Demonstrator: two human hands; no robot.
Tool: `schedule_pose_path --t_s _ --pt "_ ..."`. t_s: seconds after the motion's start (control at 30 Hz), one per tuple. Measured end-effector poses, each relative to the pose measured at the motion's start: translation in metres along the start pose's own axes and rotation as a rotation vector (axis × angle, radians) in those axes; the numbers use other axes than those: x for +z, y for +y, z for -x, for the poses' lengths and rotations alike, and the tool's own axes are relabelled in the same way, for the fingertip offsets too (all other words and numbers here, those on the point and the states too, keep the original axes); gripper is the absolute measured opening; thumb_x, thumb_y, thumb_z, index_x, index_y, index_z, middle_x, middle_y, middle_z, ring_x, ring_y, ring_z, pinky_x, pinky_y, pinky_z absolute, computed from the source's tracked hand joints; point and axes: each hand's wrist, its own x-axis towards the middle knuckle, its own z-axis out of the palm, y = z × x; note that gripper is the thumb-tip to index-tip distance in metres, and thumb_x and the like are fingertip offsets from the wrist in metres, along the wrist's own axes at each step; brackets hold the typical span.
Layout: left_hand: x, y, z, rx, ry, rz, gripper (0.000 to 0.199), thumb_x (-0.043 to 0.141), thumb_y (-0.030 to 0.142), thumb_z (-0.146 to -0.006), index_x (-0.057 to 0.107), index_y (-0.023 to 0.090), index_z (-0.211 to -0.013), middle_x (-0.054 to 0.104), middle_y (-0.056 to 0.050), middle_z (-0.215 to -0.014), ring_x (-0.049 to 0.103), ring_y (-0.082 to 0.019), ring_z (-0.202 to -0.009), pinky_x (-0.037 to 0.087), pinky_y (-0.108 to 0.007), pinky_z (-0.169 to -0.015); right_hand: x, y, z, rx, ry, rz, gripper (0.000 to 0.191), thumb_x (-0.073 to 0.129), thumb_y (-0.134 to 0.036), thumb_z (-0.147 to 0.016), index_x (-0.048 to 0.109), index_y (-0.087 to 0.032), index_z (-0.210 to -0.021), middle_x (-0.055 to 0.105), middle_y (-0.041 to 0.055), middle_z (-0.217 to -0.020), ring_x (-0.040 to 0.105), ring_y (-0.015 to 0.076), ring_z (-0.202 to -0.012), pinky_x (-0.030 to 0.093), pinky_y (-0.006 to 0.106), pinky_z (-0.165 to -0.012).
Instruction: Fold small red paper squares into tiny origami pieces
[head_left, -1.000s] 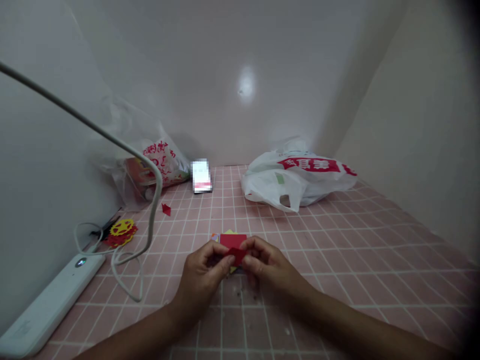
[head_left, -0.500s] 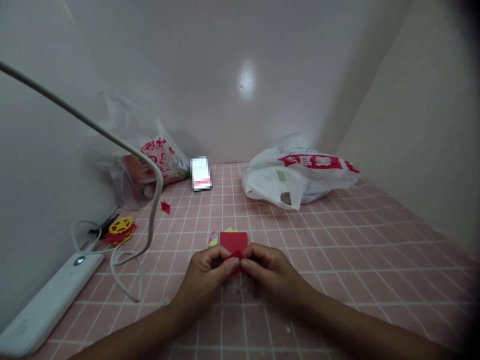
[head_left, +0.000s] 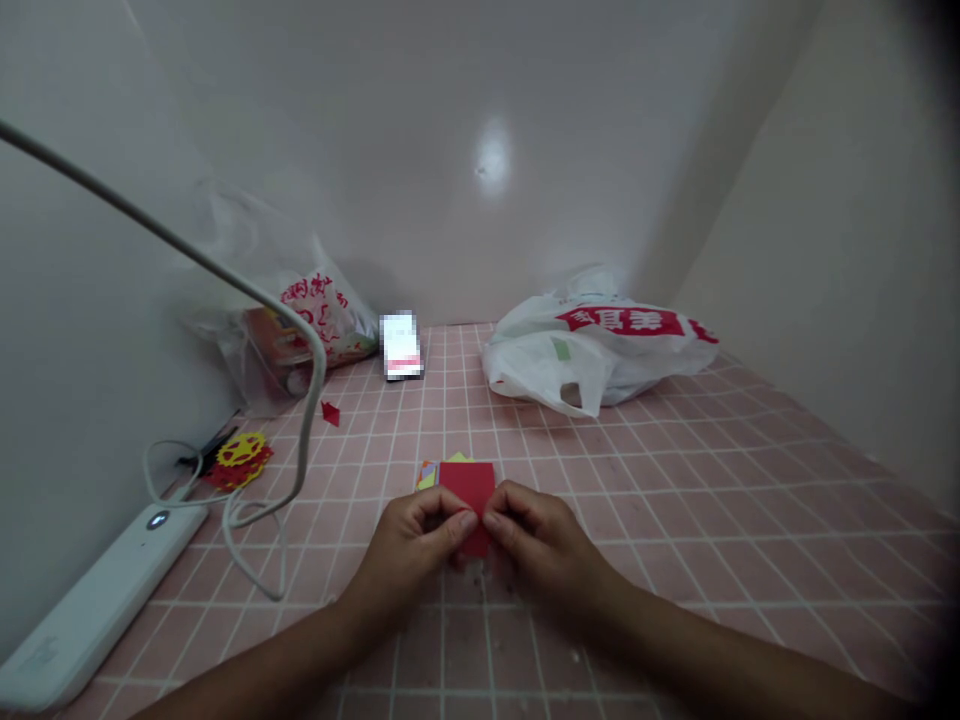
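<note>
My left hand point(head_left: 424, 535) and my right hand point(head_left: 536, 530) face each other at the middle of the table, thumbs and forefingers pinched. Between and below the fingertips shows red paper point(head_left: 477, 542); its outline is partly covered by the fingers. Just beyond lies a flat red square sheet point(head_left: 466, 478), on top of yellow paper point(head_left: 459, 459) and a patterned piece point(head_left: 427, 474) that stick out at its edges. Where the held paper ends and the sheet behind begins is hard to tell.
On the pink tiled table point(head_left: 712, 520) are a white power bank point(head_left: 105, 600) with a looping cable point(head_left: 311, 430), yellow and red cutouts point(head_left: 241, 455), a small red piece point(head_left: 331, 412), a lit phone point(head_left: 401, 345), and plastic bags at left point(head_left: 330, 315) and right point(head_left: 600, 350).
My fingertips have shifted slightly. The small folded red point that showed between my thumbs is no longer visible there, and red paper now shows lower down.
</note>
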Motion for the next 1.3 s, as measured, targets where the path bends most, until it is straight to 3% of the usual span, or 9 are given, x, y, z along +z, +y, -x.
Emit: schedule_pose_path --t_s 0.2,0.37,0.53,0.73,1.0,1.3 --pt "0.000 -0.008 -0.002 -0.015 0.032 0.133 0.023 0.068 0.037 -0.080 0.066 0.015 -0.077 0.065 0.000 -0.066 0.058 -0.011 -0.058 0.045 -0.024 -0.061 -0.001 0.004 -0.003 0.045 0.023 -0.200 0.032 0.050 -0.046 -0.094 0.052 -0.019 -0.076 0.055 -0.0026 -0.060 0.051 0.0113 -0.051 0.039 0.024 -0.051" --pt "0.000 -0.010 -0.003 -0.060 0.014 0.220 0.024 0.073 0.036 -0.075 0.062 0.015 -0.082 0.067 0.000 -0.071 0.063 -0.013 -0.062 0.050 -0.025 -0.063 0.004 0.005 -0.004 0.141 -0.051 -0.368 0.024 0.066 -0.038 -0.084 0.050 -0.020 -0.081 0.058 -0.0043 -0.063 0.049 0.0083 -0.043 0.037 0.021 -0.041" --pt "0.001 -0.009 -0.004 0.019 0.047 0.218 0.023 0.073 0.026 -0.075 0.059 0.017 -0.091 0.066 0.002 -0.068 0.060 -0.010 -0.061 0.046 -0.022 -0.061 0.004 0.005 -0.004 0.073 0.022 -0.291 0.014 0.064 -0.029 -0.085 0.053 -0.020 -0.087 0.061 -0.0028 -0.068 0.053 0.0094 -0.049 0.040 0.021 -0.046" --pt "0.001 -0.009 -0.003 0.046 0.038 0.228 0.021 0.071 0.023 -0.076 0.062 0.017 -0.094 0.066 0.001 -0.070 0.061 -0.011 -0.063 0.047 -0.022 -0.062 0.001 0.003 -0.002 -0.049 0.032 -0.138 0.007 0.059 -0.022 -0.088 0.055 -0.020 -0.092 0.065 0.0021 -0.082 0.063 0.0160 -0.076 0.046 0.028 -0.067" --pt "0.001 -0.011 -0.004 0.060 0.037 0.245 0.020 0.071 0.021 -0.076 0.062 0.017 -0.093 0.068 0.000 -0.077 0.063 -0.011 -0.068 0.049 -0.021 -0.065 0.000 0.008 -0.001 -0.052 0.045 -0.078 0.006 0.058 -0.020 -0.089 0.057 -0.020 -0.096 0.065 0.0019 -0.082 0.062 0.0153 -0.075 0.045 0.028 -0.067" --pt "0.002 -0.008 -0.003 0.069 0.039 0.271 0.019 0.072 0.019 -0.076 0.062 0.018 -0.092 0.069 0.001 -0.078 0.065 -0.010 -0.068 0.051 -0.020 -0.065 -0.002 0.005 -0.001 -0.153 0.059 -0.020 0.009 0.057 -0.013 -0.089 0.061 -0.021 -0.091 0.067 0.0001 -0.083 0.062 0.0136 -0.075 0.046 0.026 -0.069"
